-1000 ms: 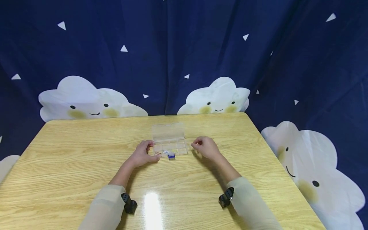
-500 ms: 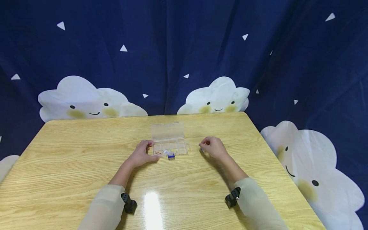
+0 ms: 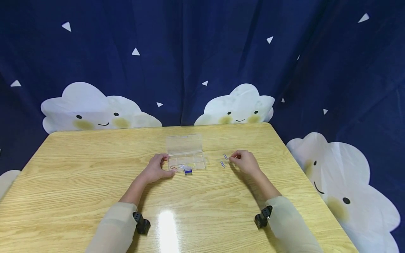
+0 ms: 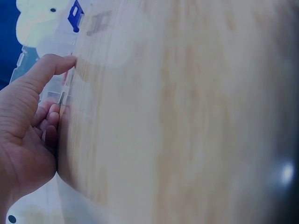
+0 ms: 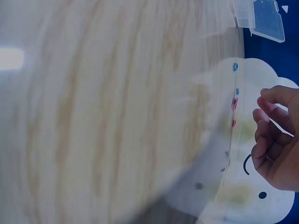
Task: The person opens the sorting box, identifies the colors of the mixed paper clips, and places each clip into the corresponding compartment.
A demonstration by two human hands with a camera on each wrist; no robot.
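A clear plastic compartment box [image 3: 186, 159] sits mid-table with its lid [image 3: 184, 144] raised at the back. Small clips lie in its front compartments, a red paper clip [image 3: 173, 168] at left, bluish and yellow ones beside it. My left hand [image 3: 155, 169] grips the box's left end, thumb at the front corner and fingers along the side. To the right of the box, two blue paper clips [image 3: 225, 156] lie on the table. My right hand [image 3: 246, 162] is just beyond them, fingers loosely bent; the right wrist view shows nothing between them, and a red clip [image 5: 234, 103] near the fingertips.
A blue latch [image 3: 188, 171] projects from the box's front edge. The wooden table [image 3: 95, 168] extends around both arms, and a dark blue curtain with clouds hangs behind its far edge. Each wrist wears a black camera [image 3: 142, 225].
My right hand has moved right, away from the box, and two blue paper clips now show on the table to its left. My left hand and the box have stayed in place.
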